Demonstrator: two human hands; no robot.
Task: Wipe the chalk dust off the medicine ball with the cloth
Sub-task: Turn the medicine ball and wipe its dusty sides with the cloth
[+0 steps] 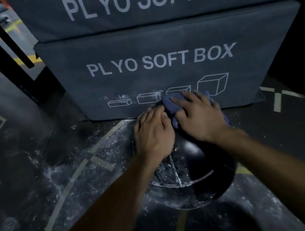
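Head view: at frame centre, the right hand [198,115] presses a cloth [170,106] flat-fingered onto the ball [193,167]; the left hand [153,133] rests open beside it.

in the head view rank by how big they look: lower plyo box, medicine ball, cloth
1. lower plyo box, though only part shows
2. medicine ball, nearer the camera, so its look is inflated
3. cloth, mostly hidden under the right hand

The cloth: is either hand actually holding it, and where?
The right hand presses flat on the cloth, atop the medicine ball. The left hand rests on the ball.
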